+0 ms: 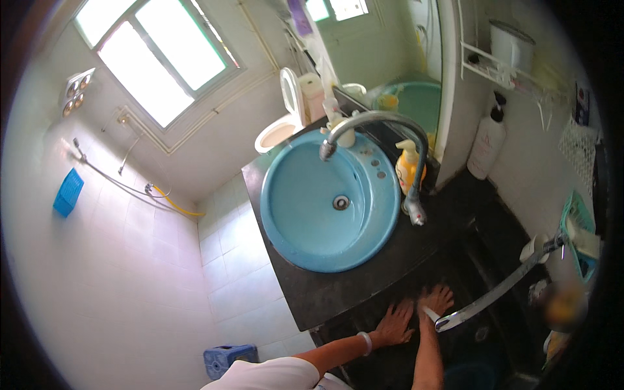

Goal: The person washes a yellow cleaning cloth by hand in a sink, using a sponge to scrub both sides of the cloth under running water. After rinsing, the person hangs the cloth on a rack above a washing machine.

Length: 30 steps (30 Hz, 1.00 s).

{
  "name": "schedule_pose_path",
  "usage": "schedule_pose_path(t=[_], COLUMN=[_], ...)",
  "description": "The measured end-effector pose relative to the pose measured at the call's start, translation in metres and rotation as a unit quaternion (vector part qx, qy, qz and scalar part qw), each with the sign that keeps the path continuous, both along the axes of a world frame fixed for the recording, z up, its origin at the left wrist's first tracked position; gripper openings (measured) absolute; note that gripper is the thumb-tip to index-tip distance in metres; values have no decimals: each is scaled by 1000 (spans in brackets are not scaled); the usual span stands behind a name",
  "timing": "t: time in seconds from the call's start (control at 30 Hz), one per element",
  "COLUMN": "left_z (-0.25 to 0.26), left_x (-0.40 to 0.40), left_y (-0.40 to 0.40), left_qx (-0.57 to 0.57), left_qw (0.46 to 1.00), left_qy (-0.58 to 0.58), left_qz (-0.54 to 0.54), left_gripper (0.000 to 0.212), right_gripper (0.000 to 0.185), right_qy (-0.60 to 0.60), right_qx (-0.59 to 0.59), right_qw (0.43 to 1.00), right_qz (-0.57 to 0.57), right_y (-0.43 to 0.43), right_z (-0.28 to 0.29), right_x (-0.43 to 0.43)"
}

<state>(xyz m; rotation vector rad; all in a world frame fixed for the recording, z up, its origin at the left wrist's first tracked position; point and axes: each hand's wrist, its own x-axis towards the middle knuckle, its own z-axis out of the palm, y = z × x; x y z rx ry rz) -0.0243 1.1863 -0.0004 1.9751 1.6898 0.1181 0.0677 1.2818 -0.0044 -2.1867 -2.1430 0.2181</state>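
My left hand (396, 325), with a pale bangle (364, 343) at its wrist, rests flat, fingers spread, inside a dark stone basin (468, 292). Beside it my right hand (438, 301) lies with fingers apart and holds nothing. A wall-mounted chrome faucet (492, 294) reaches over the basin, its spout end near my right wrist, where a whitish streak that may be running water shows. The basin's floor beneath my hands is too dark to make out in detail.
A blue washbasin (307, 214) with a curved metal faucet (385, 117) sits in the black countertop (331, 297). A yellow pump bottle (407, 168) and a white pump bottle (487, 141) stand nearby. A blue stool (226, 360) is on the floor at lower left.
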Motion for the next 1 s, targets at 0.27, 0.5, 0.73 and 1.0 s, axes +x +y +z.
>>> schedule_pose_path(t=[0.27,0.5,0.73,1.0], left_z=[-14,11,33,21], left_x=[-2,8,6,-14], left_y=[-31,-5,-40,-18], left_qx=[26,36,55,-23], left_qw=[999,998,961,999], left_qy=[-20,-54,152,7], left_qz=[-34,-10,-226,38], left_gripper=[69,48,41,79], right_gripper=[43,32,23,30], right_qy=[131,465,370,412], right_qx=[233,114,114,-50], right_qw=[962,873,919,909], right_qz=[50,96,66,43], right_y=[-120,16,57,-77], right_z=[-25,-93,-117,-14], right_x=[23,60,115,44])
